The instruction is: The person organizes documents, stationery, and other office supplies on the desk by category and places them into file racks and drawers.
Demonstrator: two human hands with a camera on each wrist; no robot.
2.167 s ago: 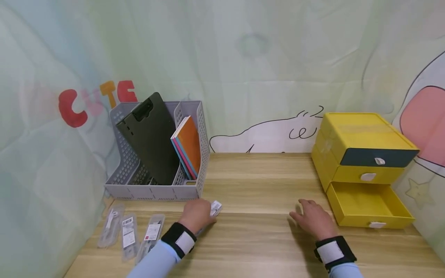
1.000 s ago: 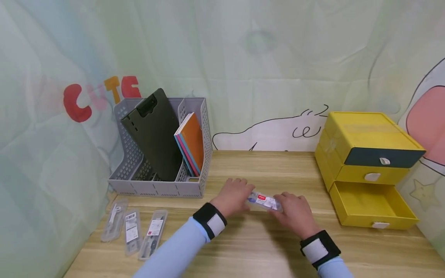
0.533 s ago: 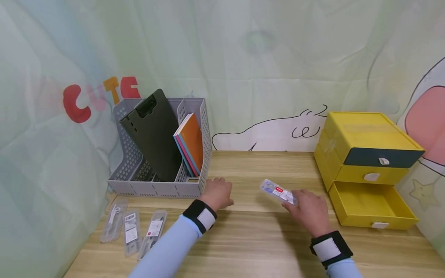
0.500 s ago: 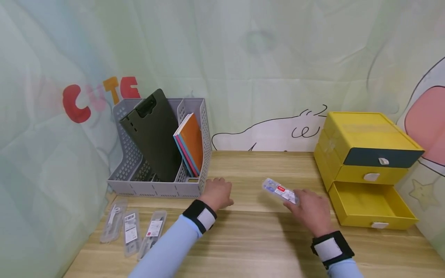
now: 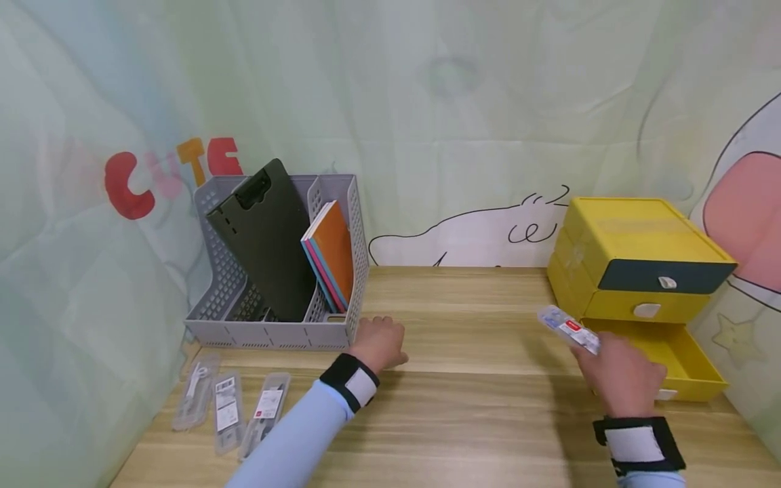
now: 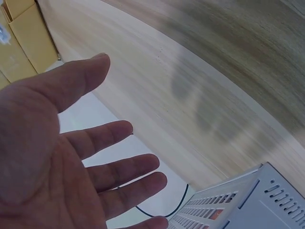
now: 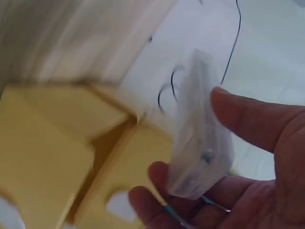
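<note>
My right hand point(image 5: 622, 373) holds a clear plastic case point(image 5: 569, 328) with a red-and-white label, pinched between thumb and fingers. The case's far end sticks out up and to the left, close to the yellow drawer unit point(image 5: 647, 230). Beneath and behind this hand, the unit's bottom drawer point(image 5: 692, 359) is pulled out, partly hidden. In the right wrist view the translucent case point(image 7: 200, 133) lies across the fingers, under the thumb. My left hand point(image 5: 378, 344) hovers over the table beside the grey organizer point(image 5: 262, 335); its fingers point(image 6: 119, 171) are spread and hold nothing.
Three more clear cases lie at the left: one with scissors point(image 5: 196, 393), a middle one point(image 5: 228, 413) and another labelled one point(image 5: 265, 410). A dark clipboard point(image 5: 268, 251) and several notebooks point(image 5: 332, 257) lean in the organizer. A printed curtain point(image 5: 457, 135) hangs behind the table point(image 5: 451, 420).
The left hand brought the case to the middle, the right hand took it, and the left let go and drew back left. The right hand has since carried it right towards the drawers.
</note>
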